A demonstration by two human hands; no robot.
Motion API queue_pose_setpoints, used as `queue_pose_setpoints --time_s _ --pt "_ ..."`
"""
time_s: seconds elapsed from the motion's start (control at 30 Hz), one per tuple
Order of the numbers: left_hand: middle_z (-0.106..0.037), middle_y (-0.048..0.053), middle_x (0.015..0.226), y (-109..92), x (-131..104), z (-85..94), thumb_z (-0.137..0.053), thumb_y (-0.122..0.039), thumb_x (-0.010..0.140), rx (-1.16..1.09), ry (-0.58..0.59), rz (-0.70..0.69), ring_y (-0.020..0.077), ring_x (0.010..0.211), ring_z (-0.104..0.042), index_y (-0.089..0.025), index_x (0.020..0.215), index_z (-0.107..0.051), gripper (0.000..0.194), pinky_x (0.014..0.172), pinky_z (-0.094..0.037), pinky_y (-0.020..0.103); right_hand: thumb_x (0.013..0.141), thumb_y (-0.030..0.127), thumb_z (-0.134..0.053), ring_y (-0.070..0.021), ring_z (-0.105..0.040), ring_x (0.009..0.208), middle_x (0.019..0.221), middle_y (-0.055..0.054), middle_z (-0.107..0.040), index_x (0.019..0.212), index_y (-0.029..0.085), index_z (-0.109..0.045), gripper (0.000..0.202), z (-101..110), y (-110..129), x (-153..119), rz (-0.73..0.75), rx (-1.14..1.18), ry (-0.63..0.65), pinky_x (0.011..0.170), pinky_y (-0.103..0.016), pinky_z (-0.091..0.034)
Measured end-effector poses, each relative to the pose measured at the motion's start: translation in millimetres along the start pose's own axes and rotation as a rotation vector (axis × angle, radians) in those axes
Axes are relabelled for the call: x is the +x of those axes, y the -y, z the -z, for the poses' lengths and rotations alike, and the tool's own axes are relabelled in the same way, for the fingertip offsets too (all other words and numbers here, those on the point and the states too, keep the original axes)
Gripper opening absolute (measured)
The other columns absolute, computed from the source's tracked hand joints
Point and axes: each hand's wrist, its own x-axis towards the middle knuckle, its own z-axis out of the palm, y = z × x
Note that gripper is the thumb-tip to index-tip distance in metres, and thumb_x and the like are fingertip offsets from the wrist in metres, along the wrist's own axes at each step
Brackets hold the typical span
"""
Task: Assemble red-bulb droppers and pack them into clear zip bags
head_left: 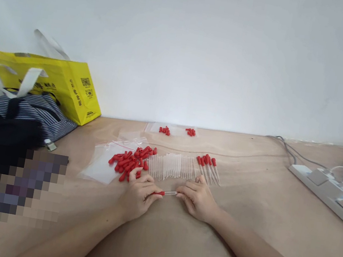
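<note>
The left hand [139, 196] pinches a red bulb [160, 193] and the right hand [197, 197] a clear tube [170, 193], seemingly to keep them aligned over the table [157, 245], with loose bulbs [127, 164] and tubes [171, 165] just beyond, probably for easy reach.

Red bulb [160, 193] pinched by L hand [139, 194], clear tube [171, 193] by R hand [196, 198]; loose bulbs [124, 163] piled nr L hand on table [248, 182].
</note>
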Motion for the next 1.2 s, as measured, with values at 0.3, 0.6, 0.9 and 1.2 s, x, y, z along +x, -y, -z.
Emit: queue_pose_setpoints --time_s 0.3,0.6,0.9,1.2 --pt "-0.067 0.0 0.09 4.7 0.5 -1.0 -0.053 -0.034 0.079 0.088 -0.01 0.05 0.0193 0.087 -0.055 -0.027 0.094 -0.059 0.018 0.094 -0.011 0.047 0.083 0.025 -0.045 -0.0144 -0.045 0.07 0.07 -0.002 -0.06 0.082 0.021 -0.063 0.018 6.1 1.2 2.7 -0.068 -0.138 -0.041 0.066 -0.03 -0.021" --pt "-0.053 0.01 0.114 28.7 -2.0 -0.3 -0.056 -0.037 0.071 0.376 -0.061 0.339 0.0287 0.106 -0.041 -0.023 0.109 -0.05 0.041 0.089 -0.021 0.049 0.081 0.03 -0.04 -0.0203 -0.052 0.079 0.078 -0.007 -0.064 0.084 0.02 -0.064 0.026 10.7 -52.0 3.8 -0.864 -0.434 -0.114 0.068 -0.032 -0.02" --pt "-0.055 0.009 0.108 44.9 -4.4 4.1 -0.057 -0.039 0.069 0.451 -0.085 0.409 0.0288 0.102 -0.044 -0.025 0.099 -0.056 0.033 0.086 -0.022 0.049 0.08 0.028 -0.038 -0.0227 -0.052 0.079 0.076 -0.007 -0.065 0.084 0.02 -0.061 0.024 5.6 -52.9 9.6 -0.92 -0.48 0.029 0.071 -0.035 -0.021" --pt "-0.058 0.008 0.096 40.3 -4.5 9.6 -0.058 -0.037 0.07 0.566 -0.094 0.344 0.0256 0.092 -0.048 -0.023 0.088 -0.058 0.023 0.08 -0.028 0.044 0.079 0.032 -0.039 -0.023 -0.051 0.087 0.087 -0.008 -0.064 0.075 0.019 -0.062 0.026 4.3 -43.1 25.2 -0.84 -0.421 0.037 0.074 -0.037 -0.022"
